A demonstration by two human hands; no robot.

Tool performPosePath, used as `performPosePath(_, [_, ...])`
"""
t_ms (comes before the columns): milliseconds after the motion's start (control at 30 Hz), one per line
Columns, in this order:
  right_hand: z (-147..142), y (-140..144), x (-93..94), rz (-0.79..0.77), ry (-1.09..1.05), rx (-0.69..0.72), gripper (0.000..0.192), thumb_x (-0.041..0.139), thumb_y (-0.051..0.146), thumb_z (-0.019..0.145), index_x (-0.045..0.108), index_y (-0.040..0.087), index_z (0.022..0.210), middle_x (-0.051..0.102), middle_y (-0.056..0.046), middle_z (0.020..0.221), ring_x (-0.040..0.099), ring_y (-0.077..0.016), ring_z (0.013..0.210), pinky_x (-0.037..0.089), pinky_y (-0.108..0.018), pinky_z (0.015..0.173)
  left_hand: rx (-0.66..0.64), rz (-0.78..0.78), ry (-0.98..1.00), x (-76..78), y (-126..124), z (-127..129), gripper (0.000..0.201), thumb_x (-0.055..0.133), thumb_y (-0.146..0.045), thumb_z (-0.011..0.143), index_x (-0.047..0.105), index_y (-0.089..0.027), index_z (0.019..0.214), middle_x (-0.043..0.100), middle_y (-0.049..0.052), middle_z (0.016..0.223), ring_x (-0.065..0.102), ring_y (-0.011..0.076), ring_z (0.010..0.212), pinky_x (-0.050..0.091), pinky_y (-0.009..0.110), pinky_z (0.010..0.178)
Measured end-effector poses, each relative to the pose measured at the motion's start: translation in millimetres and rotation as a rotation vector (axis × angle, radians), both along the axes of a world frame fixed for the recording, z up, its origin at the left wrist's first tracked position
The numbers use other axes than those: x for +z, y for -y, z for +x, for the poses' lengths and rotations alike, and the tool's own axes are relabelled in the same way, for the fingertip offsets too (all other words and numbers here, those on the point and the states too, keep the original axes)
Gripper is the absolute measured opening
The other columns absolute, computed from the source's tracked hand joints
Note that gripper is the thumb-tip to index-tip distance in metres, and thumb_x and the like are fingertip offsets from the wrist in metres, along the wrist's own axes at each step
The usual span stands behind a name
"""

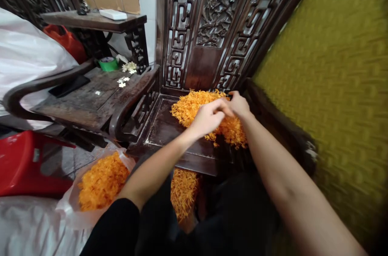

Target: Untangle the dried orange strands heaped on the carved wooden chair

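A pile of small, frilly orange pieces (194,104), like artificial flowers, lies on the seat of a dark carved wooden chair (165,135). Over its right part my left hand (209,118) has its fingers drawn together, pointing towards my right hand. My right hand (240,104) is close against it, fingers curled, its thumb side up near the chair back. The fingertips of both hands meet and are slightly blurred. Whatever they pinch is too small or hidden to make out. More orange pieces lie below and right of the hands.
At lower left a clear plastic bag (104,181) holds more orange pieces, beside a red stool (24,163). Another orange heap (183,193) sits below the seat edge. Green tape (108,64), white flower pieces and a dark phone (69,86) lie left. A yellow-green woven surface (333,58) rises right.
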State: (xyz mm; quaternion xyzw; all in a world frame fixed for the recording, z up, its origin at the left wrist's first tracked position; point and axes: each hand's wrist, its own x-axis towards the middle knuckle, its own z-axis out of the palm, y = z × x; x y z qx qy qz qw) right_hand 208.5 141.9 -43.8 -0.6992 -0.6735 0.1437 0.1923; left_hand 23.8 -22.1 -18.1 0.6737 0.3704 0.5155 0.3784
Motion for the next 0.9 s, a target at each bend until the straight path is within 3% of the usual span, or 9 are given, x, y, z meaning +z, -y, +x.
performPosePath(67, [0.3, -1.7, -6.0, -0.036, 0.101, -0.026, 0.061, 0.075, 0.05, 0.079, 0.062, 0.016, 0.128, 0.057, -0.024, 0.129, 0.057, -0.0381, 0.116, 0.047, -0.049, 0.096, 0.163, -0.014, -0.423, -18.5, -27.8, -2.0, 0.033, 0.051, -0.011, 0.084, 0.067, -0.018, 0.113, 0.07, 0.012, 0.119, 0.061, 0.0272, 0.119, 0.044, 0.05, 0.109])
performPosePath(133, [-1.1, -2.9, -12.4, -0.039, 0.16, -0.045, 0.053, 0.079, 0.038, 0.076, 0.065, 0.018, 0.123, 0.056, -0.022, 0.131, 0.056, -0.0385, 0.119, 0.047, -0.049, 0.097, 0.175, 0.036, -0.762, -41.0, -47.9, -4.4, 0.05, 0.055, -0.015, 0.085, 0.059, -0.022, 0.135, 0.05, 0.014, 0.151, 0.041, 0.0345, 0.142, 0.033, 0.061, 0.115])
performPosePath(233, [-0.4, -4.8, -15.1, -0.045, 0.155, -0.03, 0.047, 0.077, 0.029, 0.076, 0.066, 0.018, 0.12, 0.066, -0.018, 0.115, 0.063, -0.032, 0.105, 0.051, -0.042, 0.09, 0.098, 0.047, -1.028, -70.6, -63.6, -5.8, 0.062, 0.057, -0.027, 0.089, 0.045, -0.029, 0.15, 0.021, 0.011, 0.168, 0.018, 0.0391, 0.154, 0.021, 0.071, 0.117])
performPosePath(300, [3.5, -6.3, -10.9, -0.022, 0.122, -0.015, 0.044, 0.076, 0.027, 0.077, 0.067, 0.018, 0.119, 0.07, -0.014, 0.103, 0.066, -0.0275, 0.095, 0.052, -0.038, 0.086, 0.068, 0.001, -1.13, -82.9, -68.8, -6.1, 0.064, 0.058, -0.029, 0.089, 0.043, -0.031, 0.152, 0.013, 0.01, 0.171, 0.012, 0.0398, 0.155, 0.02, 0.073, 0.116])
performPosePath(433, [13.9, -10.5, 7.0, 0.106, 0.011, -0.015, 0.036, 0.072, 0.032, 0.081, 0.071, 0.019, 0.114, 0.073, -0.01, 0.098, 0.066, -0.0229, 0.092, 0.05, -0.033, 0.089, 0.059, -0.047, -1.193, -92.4, -77.4, -9.5, 0.067, 0.058, -0.03, 0.088, 0.041, -0.031, 0.153, 0.011, 0.011, 0.171, 0.012, 0.0409, 0.155, 0.026, 0.074, 0.113])
performPosePath(600, [13.1, -20.3, 39.0, 0.246, -0.192, -0.114, 0.032, 0.061, 0.033, 0.087, 0.071, 0.011, 0.109, 0.072, -0.009, 0.088, 0.065, -0.0185, 0.076, 0.054, -0.029, 0.072, 0.045, -0.109, -1.179, -93.4, -86.1, -16.6, 0.069, 0.06, -0.034, 0.087, 0.041, -0.036, 0.153, 0.015, 0.008, 0.17, 0.015, 0.0398, 0.154, 0.032, 0.068, 0.113])
performPosePath(767, [-0.6, -23.6, 84.3, 0.351, -0.361, -0.186, 0.033, 0.048, 0.028, 0.096, 0.067, 0.008, 0.114, 0.069, -0.006, 0.084, 0.059, -0.0135, 0.061, 0.052, -0.026, 0.06, 0.056, -0.165, -1.154, -95.0, -89.9, -21.1, 0.068, 0.061, -0.039, 0.086, 0.044, -0.033, 0.151, 0.016, 0.009, 0.17, 0.019, 0.0395, 0.153, 0.035, 0.065, 0.112])
performPosePath(900, [-10.6, -17.9, 122.7, 0.4, -0.429, -0.152, 0.036, 0.042, 0.027, 0.101, 0.064, 0.004, 0.119, 0.071, -0.012, 0.101, 0.055, -0.0095, 0.066, 0.05, -0.024, 0.062, 0.062, -0.178, -1.136, -96.6, -91.3, -24.1, 0.06, 0.062, -0.042, 0.086, 0.053, -0.032, 0.144, 0.019, 0.01, 0.169, 0.025, 0.0385, 0.15, 0.036, 0.063, 0.112])
